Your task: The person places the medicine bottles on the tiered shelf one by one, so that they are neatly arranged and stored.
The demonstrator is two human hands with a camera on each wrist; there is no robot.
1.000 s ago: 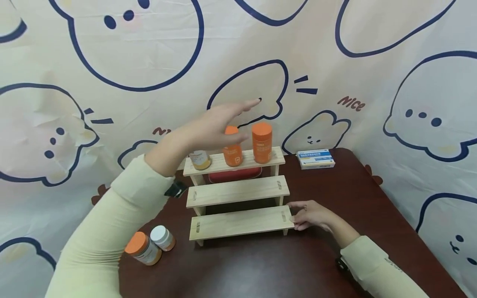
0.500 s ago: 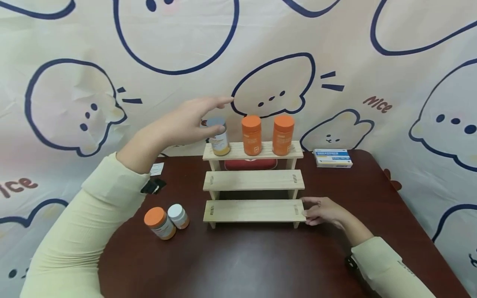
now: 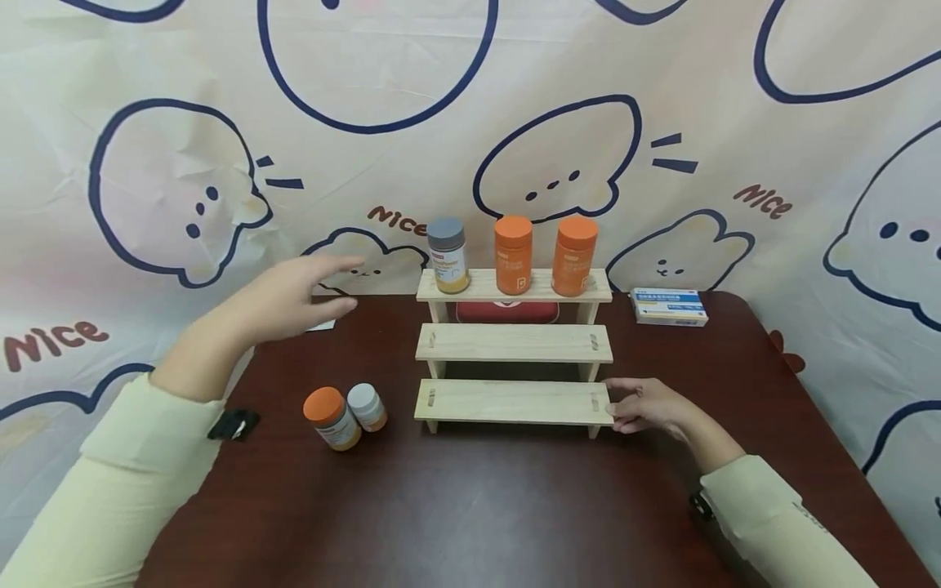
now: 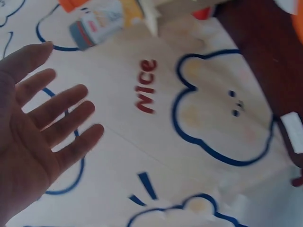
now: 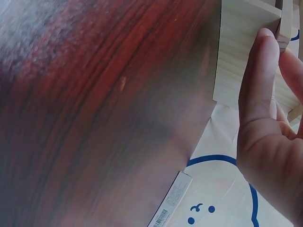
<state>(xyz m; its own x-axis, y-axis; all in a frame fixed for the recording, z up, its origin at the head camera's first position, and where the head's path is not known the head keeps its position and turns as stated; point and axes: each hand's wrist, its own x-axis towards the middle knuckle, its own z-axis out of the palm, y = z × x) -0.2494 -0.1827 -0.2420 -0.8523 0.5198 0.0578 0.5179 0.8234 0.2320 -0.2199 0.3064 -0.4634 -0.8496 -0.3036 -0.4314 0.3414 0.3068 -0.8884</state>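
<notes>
A three-step wooden shelf (image 3: pixel 515 402) stands on the table. My right hand (image 3: pixel 650 408) grips the right end of its lowest step; in the right wrist view the thumb (image 5: pixel 259 80) presses against the wood. On the top step stand a grey-capped bottle (image 3: pixel 450 260) at the left and two orange bottles (image 3: pixel 513 257) to its right, all upright. My left hand (image 3: pixel 283 300) is in the air left of the shelf, fingers spread and holding nothing, apart from the grey-capped bottle. The left wrist view shows its palm (image 4: pixel 28 146) and straight fingers.
Left of the shelf, an orange-capped bottle (image 3: pixel 334 420) and a smaller white-capped bottle (image 3: pixel 367 407) stand side by side on the dark table (image 3: pixel 470 506). A blue-and-white box (image 3: pixel 669 307) lies at the back right. Something red (image 3: pixel 507 313) lies behind the shelf. A patterned cloth hangs behind.
My left hand has moved left and down, away from the top-step bottles, uncovering the grey-capped one. The right hand keeps its place on the shelf. The head view has shifted.
</notes>
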